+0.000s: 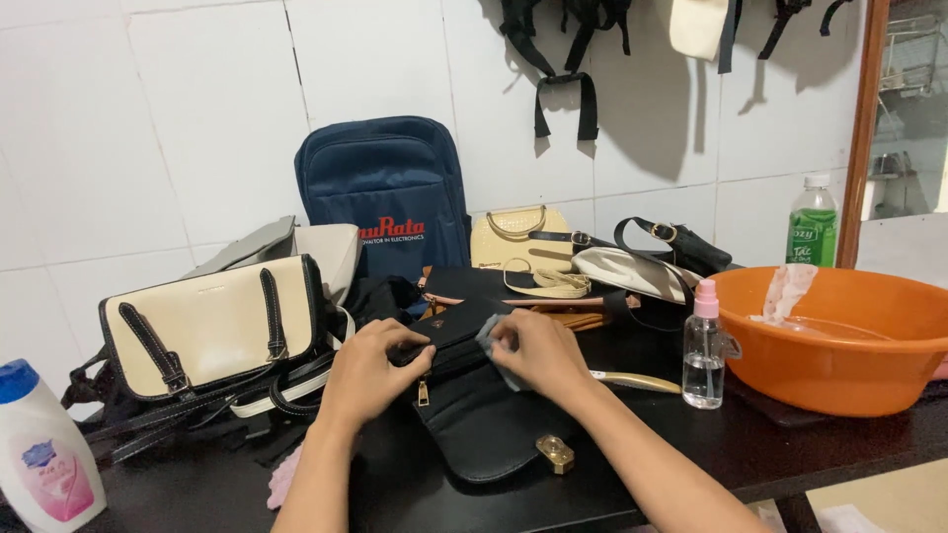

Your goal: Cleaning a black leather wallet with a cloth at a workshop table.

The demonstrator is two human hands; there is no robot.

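A black handbag (pixel 484 419) with a gold clasp lies on the dark table in front of me. My left hand (pixel 370 370) grips its upper edge beside a small gold zipper pull. My right hand (pixel 538 352) presses a pale blue-grey cloth (pixel 491 341) against the bag's top edge. Both forearms reach in from the bottom of the view.
A cream bag with black straps (pixel 212 326) sits at left, a navy backpack (pixel 385 192) against the tiled wall. More bags lie behind. A clear spray bottle (pixel 704 347) stands by an orange basin (pixel 849 341); a green bottle (pixel 813 225) behind it. White lotion bottle (pixel 39 454) at the front left.
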